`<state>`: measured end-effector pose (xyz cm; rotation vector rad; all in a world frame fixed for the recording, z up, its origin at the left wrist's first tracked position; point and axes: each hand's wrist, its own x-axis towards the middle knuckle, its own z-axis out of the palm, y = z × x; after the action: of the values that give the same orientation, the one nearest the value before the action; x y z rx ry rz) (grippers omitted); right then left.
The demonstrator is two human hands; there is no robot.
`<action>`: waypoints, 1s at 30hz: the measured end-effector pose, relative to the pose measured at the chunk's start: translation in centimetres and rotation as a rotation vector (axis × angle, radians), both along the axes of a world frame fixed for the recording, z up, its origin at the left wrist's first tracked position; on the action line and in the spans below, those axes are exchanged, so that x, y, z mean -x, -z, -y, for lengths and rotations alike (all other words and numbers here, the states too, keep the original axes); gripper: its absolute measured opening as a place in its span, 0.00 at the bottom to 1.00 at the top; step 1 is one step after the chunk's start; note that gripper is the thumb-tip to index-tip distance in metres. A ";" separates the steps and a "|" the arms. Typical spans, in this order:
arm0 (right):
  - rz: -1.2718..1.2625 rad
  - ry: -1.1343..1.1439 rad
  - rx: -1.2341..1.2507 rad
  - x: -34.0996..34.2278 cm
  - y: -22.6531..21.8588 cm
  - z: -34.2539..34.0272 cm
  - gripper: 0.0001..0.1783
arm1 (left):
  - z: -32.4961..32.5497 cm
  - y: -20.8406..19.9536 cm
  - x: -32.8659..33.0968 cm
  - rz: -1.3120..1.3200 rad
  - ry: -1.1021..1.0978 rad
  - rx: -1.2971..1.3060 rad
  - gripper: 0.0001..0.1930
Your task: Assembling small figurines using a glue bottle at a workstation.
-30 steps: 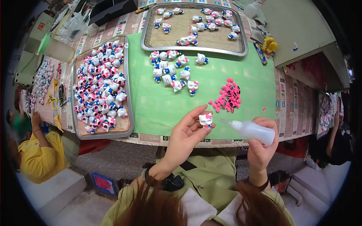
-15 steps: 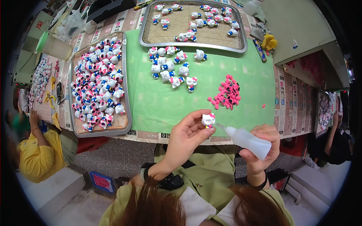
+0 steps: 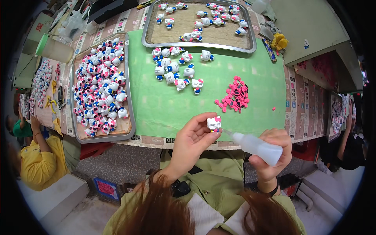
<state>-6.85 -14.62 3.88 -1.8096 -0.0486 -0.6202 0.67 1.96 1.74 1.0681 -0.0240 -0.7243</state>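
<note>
Between the thumb and fingers of my left hand [image 3: 192,137] is a small white cat figurine [image 3: 214,123] with a pink bow, held upright near the table's front edge. My right hand [image 3: 274,150] grips a translucent squeeze bottle [image 3: 258,148], tilted so its thin nozzle points left at the figurine. The nozzle tip lies close beside the figurine; whether it touches cannot be made out. Beyond my hands, a heap of small pink pieces with dark parts [image 3: 236,95] rests on the green sheet [image 3: 156,113]. Several more cat figurines [image 3: 170,66] lie on the sheet farther left.
A metal tray [image 3: 131,121] piled with figurines stands at the left. Another metal tray [image 3: 253,50] at the back holds several more. A grey cabinet [image 3: 313,31] is at the back right. People work at both sides, one in a yellow shirt [image 3: 41,164] at the left.
The nozzle has drawn back from the figurine's face to its right side. The figurine has turned slightly upright in my left hand. The whole view has shifted a little.
</note>
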 end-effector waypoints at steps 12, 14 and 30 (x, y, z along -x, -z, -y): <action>0.029 0.009 0.056 0.1 0.1 0.1 0.26 | -0.2 0.2 -0.1 -0.103 0.017 0.117 0.18; 0.030 0.012 0.069 0.1 0.1 0.2 0.26 | -0.2 0.1 -0.1 -0.111 0.024 0.111 0.18; -0.095 0.197 -0.720 -1.5 0.2 2.9 0.19 | -0.6 0.2 -0.2 -0.079 -0.041 0.092 0.19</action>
<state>-5.31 -17.53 3.68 -1.1452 0.3776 -0.5899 0.87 2.57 1.59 0.9491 0.0318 -0.7210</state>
